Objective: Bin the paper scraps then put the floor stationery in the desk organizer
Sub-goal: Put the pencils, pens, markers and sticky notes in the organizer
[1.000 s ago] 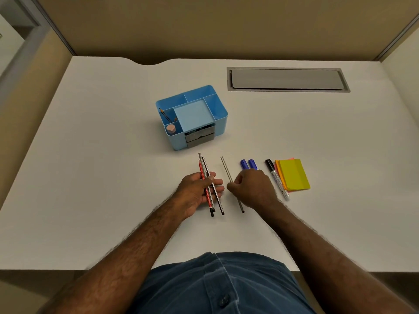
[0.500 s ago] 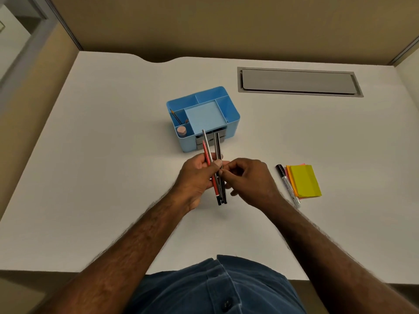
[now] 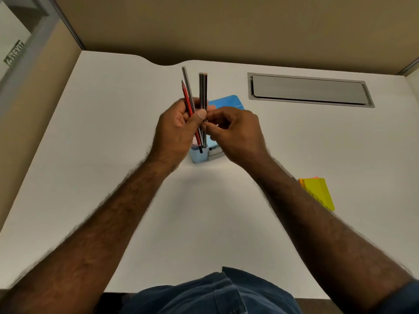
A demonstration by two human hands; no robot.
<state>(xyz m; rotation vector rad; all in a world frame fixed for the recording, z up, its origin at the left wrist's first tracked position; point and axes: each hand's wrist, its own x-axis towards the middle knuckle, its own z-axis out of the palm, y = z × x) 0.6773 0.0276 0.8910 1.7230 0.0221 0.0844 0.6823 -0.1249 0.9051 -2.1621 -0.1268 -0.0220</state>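
The left hand (image 3: 179,130) was closed around a bundle of pencils (image 3: 196,103), with the thumb pressed across them. The pencils stood nearly upright, and their lower ends were above the front left pocket of the blue organizer (image 3: 226,103), or maybe already inside it; the hands hid this place, so I could not tell. The right hand (image 3: 233,132) was just beside the left one. Its fingertips (image 3: 207,126) were pinched on the rightmost pencils, as if to straighten them. The organizer stood on the white tabletop (image 3: 113,132), mostly covered by both hands. A stack of yellow sticky notes (image 3: 318,192) lay on the tabletop to the right, well apart from the organizer, so it was not yet put away.

In my judgement, the step in hand was to put the pencils into a pocket of the organizer. The bundle was not even: the tops spread apart and one red pencil (image 3: 187,98) sat lower than the others. If the hands released them like this, one pencil could miss the pocket, hit the rim and roll over the tabletop. The pocket looked narrow, and something seemed to be in it already, so the pencils could jam. The organizer looked light, so a hard push down on one corner could tip it or move it.
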